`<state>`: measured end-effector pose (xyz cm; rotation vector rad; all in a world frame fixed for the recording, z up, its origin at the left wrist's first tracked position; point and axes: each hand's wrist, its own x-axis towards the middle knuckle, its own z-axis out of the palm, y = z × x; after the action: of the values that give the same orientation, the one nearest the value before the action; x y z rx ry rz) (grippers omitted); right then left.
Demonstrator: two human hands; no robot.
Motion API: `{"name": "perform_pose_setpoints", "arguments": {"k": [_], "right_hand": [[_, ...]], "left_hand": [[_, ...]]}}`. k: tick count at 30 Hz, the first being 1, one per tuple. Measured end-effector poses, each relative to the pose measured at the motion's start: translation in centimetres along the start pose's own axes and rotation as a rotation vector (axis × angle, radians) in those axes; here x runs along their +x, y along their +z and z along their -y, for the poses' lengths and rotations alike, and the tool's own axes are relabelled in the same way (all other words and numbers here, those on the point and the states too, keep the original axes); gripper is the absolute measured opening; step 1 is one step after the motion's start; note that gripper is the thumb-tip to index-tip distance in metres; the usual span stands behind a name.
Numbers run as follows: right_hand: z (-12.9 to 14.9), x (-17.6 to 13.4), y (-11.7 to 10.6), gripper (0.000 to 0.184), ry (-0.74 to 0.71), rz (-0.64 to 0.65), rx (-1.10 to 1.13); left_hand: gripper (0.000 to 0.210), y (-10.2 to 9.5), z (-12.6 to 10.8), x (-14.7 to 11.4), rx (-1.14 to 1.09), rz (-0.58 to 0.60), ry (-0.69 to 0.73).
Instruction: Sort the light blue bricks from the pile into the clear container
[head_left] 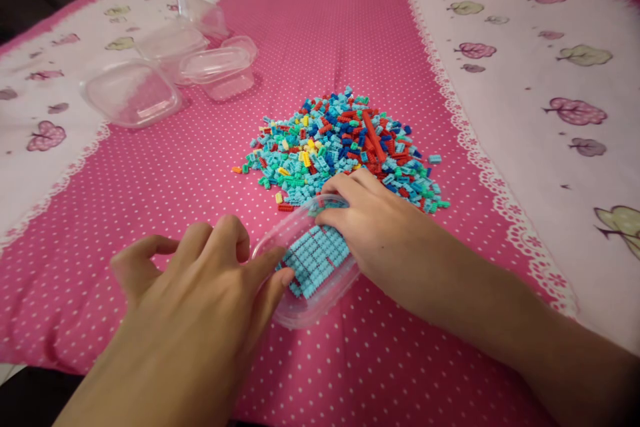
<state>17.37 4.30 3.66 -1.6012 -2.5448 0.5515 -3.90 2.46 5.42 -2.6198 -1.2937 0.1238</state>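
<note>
Both hands' fingers lie loosely curled, gripping nothing, on the clear tub (320, 293) of blue bricks (316, 259).

left hand (200, 287) palm down, right hand (373, 227) fingers curled

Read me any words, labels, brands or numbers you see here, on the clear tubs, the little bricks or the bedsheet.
None can be read.
Clear tub under both hands: no label visible.
Empty clear tubs: no print visible.
Pile of tiny bricks: studs only, too small for markings.
Pink bedsheet: dots and tree motifs only.
</note>
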Motion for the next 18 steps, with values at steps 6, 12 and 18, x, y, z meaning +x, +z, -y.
{"name": "perform_pose_setpoints", "arguments": {"k": [6,12,18], "right_hand": [[-0.12,-0.07,0.25,0.035,-0.027,-0.031,-0.014],[-0.18,-0.02,0.34,0.033,-0.022,-0.045,-0.010],[0.42,0.07,-0.13,0.022,-0.007,-0.034,-0.005]], "left_hand": [[0.037,0.16,-0.14,-0.37,-0.001,0.062,0.006],[0.037,0.10,-0.14,-0.36,0.007,0.037,0.026],[0.030,-0.05,0.52,-0.15,-0.009,-0.019,0.040]]}}
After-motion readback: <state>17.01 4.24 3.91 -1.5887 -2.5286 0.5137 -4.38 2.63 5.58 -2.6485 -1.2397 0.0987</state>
